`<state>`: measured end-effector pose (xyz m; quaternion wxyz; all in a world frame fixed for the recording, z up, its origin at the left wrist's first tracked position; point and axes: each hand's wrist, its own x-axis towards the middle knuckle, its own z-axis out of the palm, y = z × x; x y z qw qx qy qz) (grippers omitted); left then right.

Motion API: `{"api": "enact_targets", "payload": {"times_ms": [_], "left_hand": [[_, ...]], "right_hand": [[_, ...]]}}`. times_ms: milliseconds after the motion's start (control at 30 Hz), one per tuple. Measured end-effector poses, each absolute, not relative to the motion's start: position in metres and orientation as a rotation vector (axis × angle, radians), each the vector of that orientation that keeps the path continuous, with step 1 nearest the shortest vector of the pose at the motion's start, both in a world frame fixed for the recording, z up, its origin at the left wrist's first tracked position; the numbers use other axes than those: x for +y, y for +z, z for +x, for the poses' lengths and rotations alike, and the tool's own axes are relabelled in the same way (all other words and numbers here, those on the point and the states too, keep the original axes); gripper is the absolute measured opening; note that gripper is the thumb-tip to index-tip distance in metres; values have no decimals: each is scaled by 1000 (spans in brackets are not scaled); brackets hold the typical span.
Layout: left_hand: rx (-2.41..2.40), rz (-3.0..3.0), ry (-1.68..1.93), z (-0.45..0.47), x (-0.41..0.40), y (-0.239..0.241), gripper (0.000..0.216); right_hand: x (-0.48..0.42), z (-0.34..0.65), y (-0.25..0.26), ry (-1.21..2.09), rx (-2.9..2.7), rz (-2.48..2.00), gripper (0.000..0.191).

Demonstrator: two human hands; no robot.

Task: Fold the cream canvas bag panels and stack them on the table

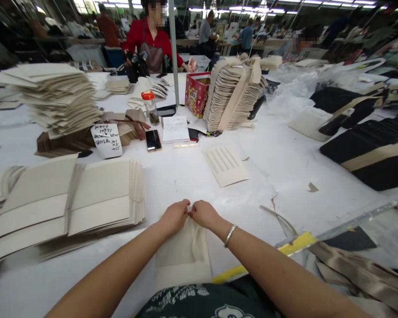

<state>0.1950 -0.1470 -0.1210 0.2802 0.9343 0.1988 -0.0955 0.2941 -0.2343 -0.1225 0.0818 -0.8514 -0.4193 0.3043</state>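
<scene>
A cream panel [174, 256] lies on the white table right before my body, with a loose, pale strip [196, 243] curling along its right side. My left hand [175, 215] is closed in a pinch at the panel's far edge. Close beside it, fingertips nearly meeting, my right hand [204, 213] pinches the same edge; a silver bangle circles that wrist. What exactly lies between the fingertips is hidden. Beyond my hands rests a flat cream piece [225, 165] with several parallel raised slots. To the left sit stacks of similar cream panels [101, 190].
A tall pile of cream pieces [59, 95] rises at the back left. Behind lie a phone [153, 140], a notepad [175, 129], a red-lidded jar [151, 108] and a tied bundle [234, 95]. Black pieces [368, 150] occupy the right. A metal pole [174, 53] stands behind; a co-worker [151, 39] is beyond.
</scene>
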Motion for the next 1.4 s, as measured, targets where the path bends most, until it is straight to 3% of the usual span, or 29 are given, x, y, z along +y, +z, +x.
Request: {"api": "enact_targets", "payload": {"times_ms": [333,800,900,1133,1300,1400], "left_hand": [[561,2448,-151,185,-150,-125,48],[497,2388,30,139,-159,-114,39],[434,2558,-60,120,-167,-116,30],[326,2761,-278,123,-168,-110,43],[371,2773,-350,132,-169,-107,59],[413,2733,-324,133,-171,-105,57]], "right_hand": [[-241,282,-120,805,-1222,-2534,21],[-243,275,-119,721,-1249,-2566,23],[-245,276,-115,715,-1296,-2566,21],[-237,274,-99,637,-1668,-2445,30],[-222,273,-106,774,-1787,-2443,17],[-228,269,-107,837,-1871,-2391,15]]}}
